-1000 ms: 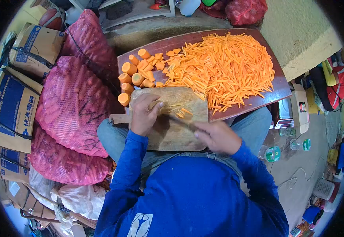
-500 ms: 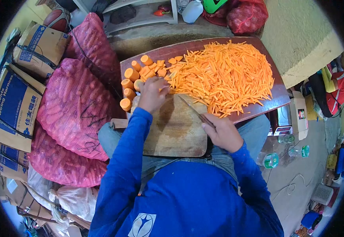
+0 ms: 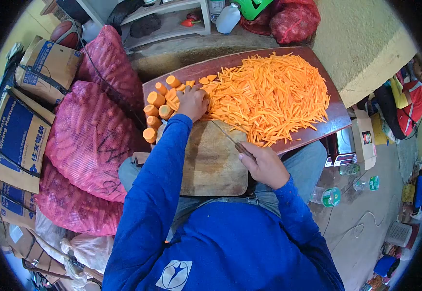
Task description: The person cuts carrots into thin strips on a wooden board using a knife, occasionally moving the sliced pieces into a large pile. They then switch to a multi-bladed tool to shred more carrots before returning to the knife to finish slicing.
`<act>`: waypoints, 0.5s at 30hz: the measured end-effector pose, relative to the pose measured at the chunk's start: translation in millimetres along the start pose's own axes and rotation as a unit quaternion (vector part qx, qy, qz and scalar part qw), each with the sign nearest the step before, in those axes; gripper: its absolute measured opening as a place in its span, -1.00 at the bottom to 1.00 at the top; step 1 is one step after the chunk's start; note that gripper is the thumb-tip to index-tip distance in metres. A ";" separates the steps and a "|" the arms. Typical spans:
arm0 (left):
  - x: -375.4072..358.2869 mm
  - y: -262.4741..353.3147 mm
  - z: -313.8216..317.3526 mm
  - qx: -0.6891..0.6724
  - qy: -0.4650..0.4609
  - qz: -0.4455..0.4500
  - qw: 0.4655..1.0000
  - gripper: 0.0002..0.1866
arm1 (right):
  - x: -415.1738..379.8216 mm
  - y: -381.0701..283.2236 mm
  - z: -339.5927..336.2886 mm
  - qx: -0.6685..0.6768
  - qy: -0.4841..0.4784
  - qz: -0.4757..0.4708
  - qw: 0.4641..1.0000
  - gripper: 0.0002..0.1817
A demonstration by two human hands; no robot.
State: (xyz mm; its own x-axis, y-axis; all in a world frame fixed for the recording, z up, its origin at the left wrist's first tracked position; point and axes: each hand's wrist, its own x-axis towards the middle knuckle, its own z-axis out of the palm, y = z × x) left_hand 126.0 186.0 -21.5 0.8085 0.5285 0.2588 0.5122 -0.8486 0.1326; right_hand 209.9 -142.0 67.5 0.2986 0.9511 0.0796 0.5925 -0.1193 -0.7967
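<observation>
Reaching over the far edge of the cutting board (image 3: 213, 172), the left hand (image 3: 192, 103) was the nearer one to the carrot chunks (image 3: 156, 99), which lay just beside its fingers on the wearer's left, on the wooden table (image 3: 339, 114). Its fingers curled down among smaller cut pieces (image 3: 171, 95) (whether they pinched one, I could not tell, since the back of the hand hid the tips). Those pieces slanted at mixed angles, while the nearest chunk, with a greenish core, leaned so that its long axis was hard to read. To the left hand's right spread the heap of carrot sticks (image 3: 279, 97). The right hand (image 3: 269, 165) sat farther off, its fingers wrapped around the handle of the knife (image 3: 228, 135), whose blade angled away and leftward over the board. In view were seven blunt chunks, one knife, one board, one heap and three pink mesh sacks (image 3: 87, 136); the sticks and smaller pieces overlapped too much to count.
</observation>
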 end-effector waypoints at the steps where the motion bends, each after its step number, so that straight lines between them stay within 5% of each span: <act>1: 0.9 -0.3 -0.8 -0.023 0.006 -0.006 1.000 -0.78 | -0.5 0.1 0.9 0.001 0.007 -0.003 1.000 -0.74; 9: 10.3 -2.7 2.6 -0.033 0.027 0.013 0.999 -0.84 | -2.4 0.8 3.8 0.007 0.010 -0.003 1.000 -0.73; 12: 1.2 -1.4 -6.9 -0.082 0.102 0.014 0.991 -0.76 | -2.9 -0.2 4.4 0.007 0.010 0.001 1.000 -0.73; 14: -16.8 13.9 -38.5 -0.316 0.078 -0.101 0.940 -0.66 | -3.2 0.0 5.4 0.009 0.011 0.003 1.000 -0.73; 15: -30.5 16.8 -40.5 -0.315 0.076 -0.103 0.940 -0.66 | -3.5 0.2 5.8 0.012 0.015 0.003 1.000 -0.73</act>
State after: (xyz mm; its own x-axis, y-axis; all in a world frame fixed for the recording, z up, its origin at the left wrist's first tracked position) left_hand 98.2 154.6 11.6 0.6349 0.7149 0.2929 0.3419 -0.6000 0.7233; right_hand 204.7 -143.7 63.5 0.3250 0.9412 0.0920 0.5727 -0.1184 -0.8112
